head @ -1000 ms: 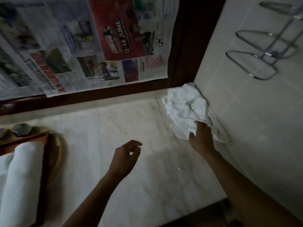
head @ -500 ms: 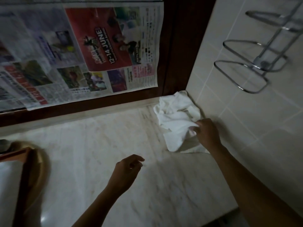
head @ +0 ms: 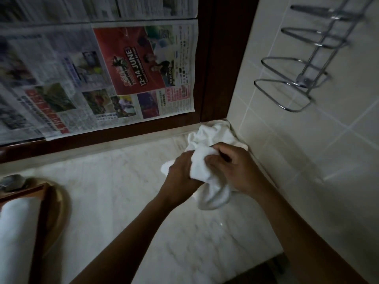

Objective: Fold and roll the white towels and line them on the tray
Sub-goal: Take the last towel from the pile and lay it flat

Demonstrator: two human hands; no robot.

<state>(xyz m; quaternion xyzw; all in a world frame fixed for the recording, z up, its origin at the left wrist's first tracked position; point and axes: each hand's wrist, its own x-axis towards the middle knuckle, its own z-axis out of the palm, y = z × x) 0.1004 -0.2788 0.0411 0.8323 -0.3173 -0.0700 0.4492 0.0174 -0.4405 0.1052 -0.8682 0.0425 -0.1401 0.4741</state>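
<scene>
A crumpled white towel (head: 207,173) is bunched in the far right corner of the marble counter, partly lifted off it. My left hand (head: 181,171) grips its left side and my right hand (head: 235,168) grips its right side, fingers curled into the cloth. More white towel cloth (head: 215,133) lies behind them against the wall. At the left edge a rolled white towel (head: 16,232) lies on the wooden tray (head: 44,210), whose rim alone shows.
The marble counter (head: 127,201) ends at a front edge at the lower right. A newspaper-covered mirror (head: 98,68) in a dark wood frame stands behind it. A chrome wire rack (head: 295,87) hangs on the tiled right wall. A small metal object (head: 12,182) sits behind the tray.
My left hand has moved right from mid-counter and taken hold of the towel. My right hand has gathered the towel and pulled it out of the corner. The view has shifted left.
</scene>
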